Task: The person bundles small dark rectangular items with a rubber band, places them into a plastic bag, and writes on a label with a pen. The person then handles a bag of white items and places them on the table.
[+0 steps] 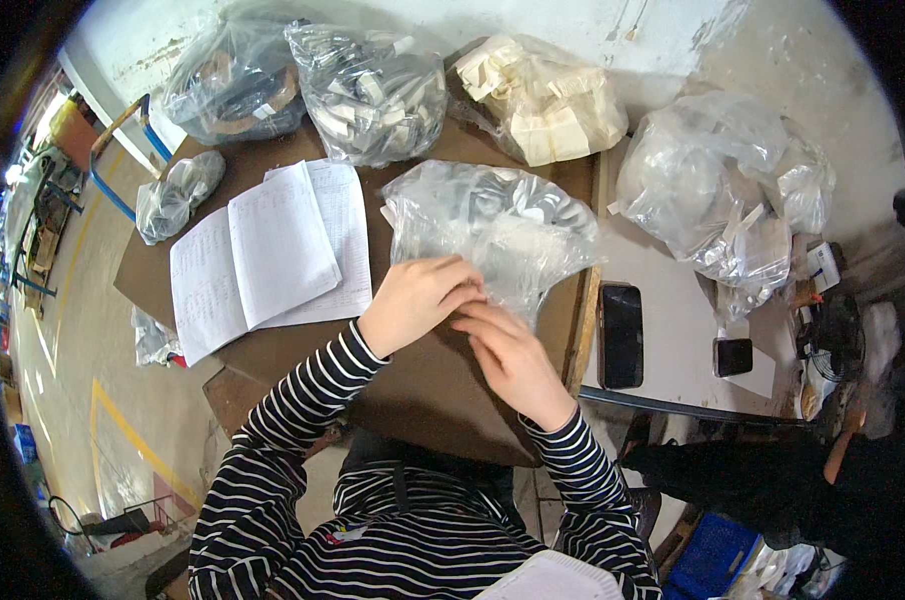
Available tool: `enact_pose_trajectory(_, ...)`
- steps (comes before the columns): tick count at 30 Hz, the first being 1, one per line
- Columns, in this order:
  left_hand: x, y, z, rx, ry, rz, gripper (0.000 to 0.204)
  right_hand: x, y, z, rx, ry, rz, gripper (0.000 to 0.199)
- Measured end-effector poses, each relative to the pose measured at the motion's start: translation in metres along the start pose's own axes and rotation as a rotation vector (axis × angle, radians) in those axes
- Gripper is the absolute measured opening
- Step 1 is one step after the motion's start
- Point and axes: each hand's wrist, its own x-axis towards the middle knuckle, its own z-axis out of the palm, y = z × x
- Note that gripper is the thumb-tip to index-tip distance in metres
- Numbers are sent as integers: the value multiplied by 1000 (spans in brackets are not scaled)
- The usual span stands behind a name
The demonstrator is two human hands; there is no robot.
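A clear plastic bag (493, 215) with dark and pale pieces inside lies on the brown tabletop (403, 400) in front of me. At its near edge my two hands meet, fingertips close together. My left hand (425, 303) has its fingers curled and pressed on the bag's loose plastic. From the right, my right hand (513, 358) reaches in with bent fingers, its thumb below them, also closed at the edge of the plastic. The fingertips overlap, so the exact pinch is partly hidden.
Left of the bag lie an open notebook (283, 245) and a small plastic bag (178, 195). Filled bags (373, 100) line the wall. On the white side table (673, 390) are a large bag (708, 170), a black phone (621, 335) and a small black device (733, 357). Someone's dark sleeve (743, 480) shows at right.
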Motion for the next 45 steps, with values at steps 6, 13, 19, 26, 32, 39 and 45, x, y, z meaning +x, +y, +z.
enact_pose_trajectory(6,8,17,-34,-429,67,-214,10,-5,39,-33,-589,294,76,29)
enact_pose_trajectory(13,-8,34,-5,-548,-191,-283,14,-15,6,-2,362,208,459,25)
enact_pose_trajectory(19,-7,2,-48,-548,303,-448,22,-36,3,-20,-129,150,688,30)
enact_pose_trajectory(26,-12,31,-80,-552,506,-298,15,-59,-63,-36,-236,-410,640,27)
enact_pose_trajectory(32,-15,101,-41,-275,11,24,13,-27,-91,-19,159,-144,303,34)
enact_pose_trajectory(39,-21,111,-31,-230,33,228,10,-11,64,1,-780,256,425,66)
enact_pose_trajectory(45,-19,65,-38,122,-31,252,13,-23,22,-19,-873,53,582,44)
